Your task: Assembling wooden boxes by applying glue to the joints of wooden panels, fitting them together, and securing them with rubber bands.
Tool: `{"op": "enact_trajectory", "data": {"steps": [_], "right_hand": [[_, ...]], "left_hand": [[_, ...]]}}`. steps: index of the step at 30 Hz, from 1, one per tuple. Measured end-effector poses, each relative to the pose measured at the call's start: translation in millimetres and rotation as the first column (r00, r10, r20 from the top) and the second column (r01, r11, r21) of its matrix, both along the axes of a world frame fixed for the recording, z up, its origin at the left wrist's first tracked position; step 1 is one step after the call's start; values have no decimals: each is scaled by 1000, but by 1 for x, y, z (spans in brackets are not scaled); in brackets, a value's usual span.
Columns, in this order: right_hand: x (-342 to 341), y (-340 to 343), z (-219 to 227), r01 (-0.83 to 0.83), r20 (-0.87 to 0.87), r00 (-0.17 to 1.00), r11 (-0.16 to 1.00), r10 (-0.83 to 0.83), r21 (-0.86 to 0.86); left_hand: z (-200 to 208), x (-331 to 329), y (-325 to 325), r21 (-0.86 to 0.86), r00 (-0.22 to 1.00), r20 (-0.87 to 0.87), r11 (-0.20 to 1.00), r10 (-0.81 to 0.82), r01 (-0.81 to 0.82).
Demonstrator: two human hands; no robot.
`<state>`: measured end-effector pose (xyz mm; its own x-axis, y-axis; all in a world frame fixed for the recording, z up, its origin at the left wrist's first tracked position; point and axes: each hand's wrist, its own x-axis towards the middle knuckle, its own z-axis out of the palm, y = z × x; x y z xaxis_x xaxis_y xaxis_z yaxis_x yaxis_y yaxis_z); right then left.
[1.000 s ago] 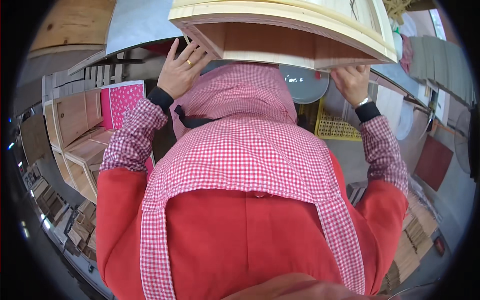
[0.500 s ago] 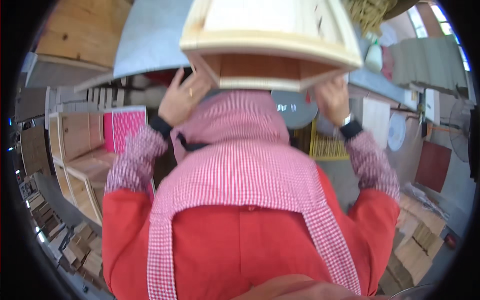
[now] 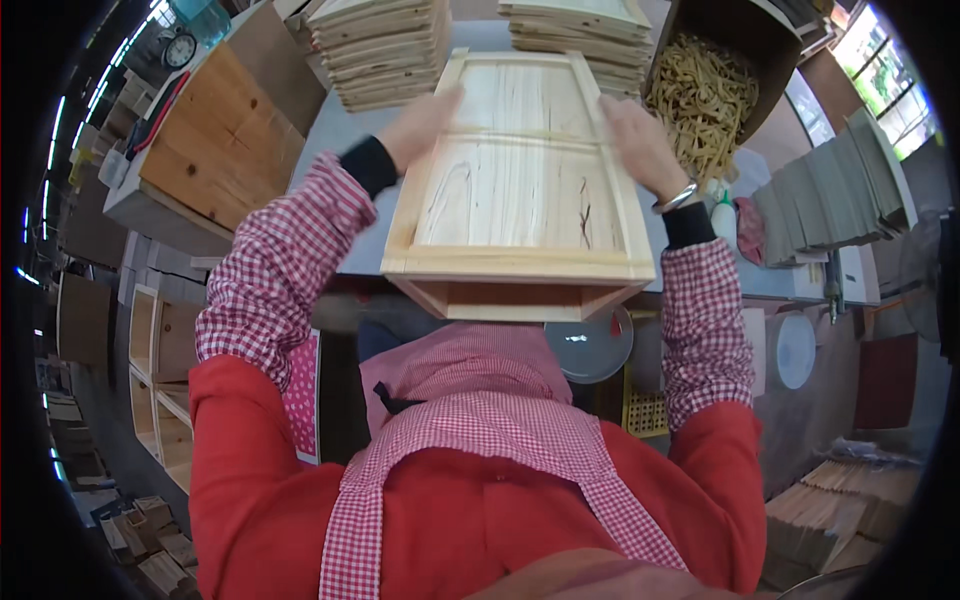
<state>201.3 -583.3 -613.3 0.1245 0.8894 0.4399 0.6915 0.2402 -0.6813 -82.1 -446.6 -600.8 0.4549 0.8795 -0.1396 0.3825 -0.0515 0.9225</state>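
Observation:
A pale wooden box [image 3: 520, 195] lies on the table in front of me, its framed panel side up and its hollow end toward me. A crossbar divides the panel, and dark knot marks show near its right side. My left hand [image 3: 425, 125] is at the box's far left edge, its fingers smeared by motion. At the far right edge is my right hand [image 3: 642, 150], also blurred, with a metal bracelet at the wrist. Whether either hand grips the wood, I cannot make out.
Two stacks of wooden panels [image 3: 385, 50] [image 3: 580, 30] stand behind the box. A bin of wood strips [image 3: 705, 100], a white bottle [image 3: 724, 218] and a row of grey boards [image 3: 830, 190] are at the right. A wooden board [image 3: 225, 140] stands left; a round stool [image 3: 590, 345] is below the table edge.
The box now lies lower in view, its whole top panel showing. Both hands have gone from its near lower corners to its far side edges. My view has shifted toward the table.

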Motion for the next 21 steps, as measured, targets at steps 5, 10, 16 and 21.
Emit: {"op": "enact_trajectory", "data": {"steps": [5, 10, 16, 21], "right_hand": [[-1, 14, 1, -27, 155, 988, 996, 12, 90], [-1, 28, 31, 2, -140, 989, 962, -41, -274], [-4, 49, 18, 56, -12, 997, 856, -73, -514], [-51, -12, 60, 53, 50, 997, 999, -54, 12]], "left_hand": [[-15, 9, 7, 115, 995, -85, 992, 54, -44], [4, 15, 5, -52, 999, -53, 999, 1, -4], [11, 10, -9, -175, 993, -65, 979, 99, -109], [51, -36, -59, 212, 958, 283, 972, 39, -102]]}}
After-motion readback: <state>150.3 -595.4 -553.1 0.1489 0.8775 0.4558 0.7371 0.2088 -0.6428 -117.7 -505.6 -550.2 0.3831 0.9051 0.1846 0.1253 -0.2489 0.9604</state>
